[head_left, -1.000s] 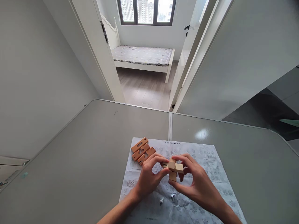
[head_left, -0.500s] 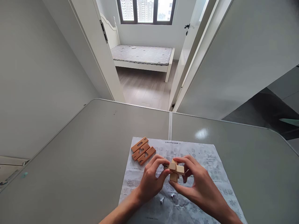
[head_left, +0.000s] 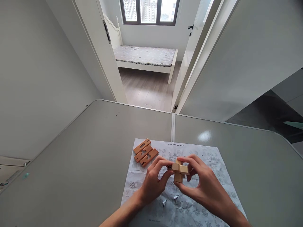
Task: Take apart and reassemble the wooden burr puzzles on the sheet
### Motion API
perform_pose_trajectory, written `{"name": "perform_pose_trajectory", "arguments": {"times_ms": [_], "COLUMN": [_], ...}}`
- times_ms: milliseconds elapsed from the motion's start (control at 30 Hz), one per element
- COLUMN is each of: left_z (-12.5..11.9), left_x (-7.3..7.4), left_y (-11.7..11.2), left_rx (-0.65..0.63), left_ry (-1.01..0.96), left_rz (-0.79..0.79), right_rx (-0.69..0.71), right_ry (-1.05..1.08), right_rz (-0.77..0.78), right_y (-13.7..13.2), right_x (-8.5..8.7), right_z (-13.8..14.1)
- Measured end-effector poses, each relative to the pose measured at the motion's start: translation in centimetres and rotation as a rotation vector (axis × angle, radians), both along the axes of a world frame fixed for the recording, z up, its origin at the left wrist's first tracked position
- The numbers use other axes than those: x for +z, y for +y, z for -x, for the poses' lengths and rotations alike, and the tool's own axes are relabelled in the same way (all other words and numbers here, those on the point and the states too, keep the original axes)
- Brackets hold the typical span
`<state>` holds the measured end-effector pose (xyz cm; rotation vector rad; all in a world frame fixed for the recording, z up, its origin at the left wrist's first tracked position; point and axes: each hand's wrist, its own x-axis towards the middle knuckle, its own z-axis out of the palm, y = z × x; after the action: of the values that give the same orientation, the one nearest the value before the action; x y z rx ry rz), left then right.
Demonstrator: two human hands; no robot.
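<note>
A small cross of pale wooden puzzle pieces (head_left: pixel 178 170) is held above a printed paper sheet (head_left: pixel 208 164), gripped from both sides. My left hand (head_left: pixel 155 181) pinches its left end with thumb and fingers. My right hand (head_left: pixel 203 186) is curled round its right and lower parts. Three darker wooden notched bars (head_left: pixel 145 152) lie side by side on the sheet's far left corner, just beyond my left hand.
The sheet lies on a grey folding table (head_left: pixel 82 157) with a centre seam (head_left: pixel 172 127). Small crumpled foil bits (head_left: pixel 169 200) rest on the paper near my wrists. Beyond the table an open doorway (head_left: pixel 146 91) leads to a room with a bed (head_left: pixel 144 56).
Both hands and the pale wooden cross have shifted slightly right and up; the grip looks the same. The three bars have not moved.
</note>
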<state>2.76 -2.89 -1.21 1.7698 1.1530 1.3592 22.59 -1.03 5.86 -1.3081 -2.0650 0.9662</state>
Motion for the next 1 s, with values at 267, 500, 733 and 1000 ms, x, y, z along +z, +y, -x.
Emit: {"name": "perform_pose_trajectory", "arguments": {"times_ms": [267, 500, 733, 1000], "left_z": [0.1, 0.1, 0.4, 0.5], "left_x": [-0.2, -0.1, 0.4, 1.4], "left_y": [0.2, 0.2, 0.5, 0.6], "left_rx": [0.038, 0.036, -0.050, -0.150], "left_ry": [-0.006, -0.024, -0.262, -0.379], "left_rz": [-0.092, -0.083, 0.250, 0.319], "right_rx": [0.088, 0.090, 0.097, 0.036], "right_ry": [-0.021, 0.002, 0.037, 0.137], "right_rz": [-0.188, -0.267, -0.127, -0.172], "right_y": [0.5, 0.5, 1.0, 0.8], "right_x": [-0.3, -0.8, -1.3, -1.1], "right_z": [-0.6, -0.8, -0.7, 0.0]}}
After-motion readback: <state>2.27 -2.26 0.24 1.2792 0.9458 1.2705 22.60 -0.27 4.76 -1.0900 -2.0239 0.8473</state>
